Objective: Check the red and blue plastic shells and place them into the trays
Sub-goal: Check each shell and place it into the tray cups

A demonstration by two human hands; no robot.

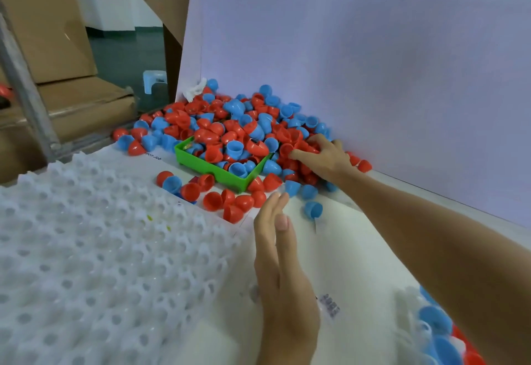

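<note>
A big heap of red and blue plastic shells (238,123) lies against the white back board, spilling over a green tray (221,170). My right hand (321,157) reaches into the right side of the heap, its fingers curled down among red shells (298,146); whether it grips one is hidden. My left hand (278,252) hovers edge-on over the table with straight fingers, holding nothing, just short of loose red shells (235,206). A white dimpled tray (94,249) fills the lower left. Another tray with blue and red shells (442,333) shows at the lower right.
The white back board (373,62) stands upright behind the heap. Cardboard boxes (57,48) and a metal post (26,91) are at the left. A loose blue shell (313,210) lies on the white table between my hands.
</note>
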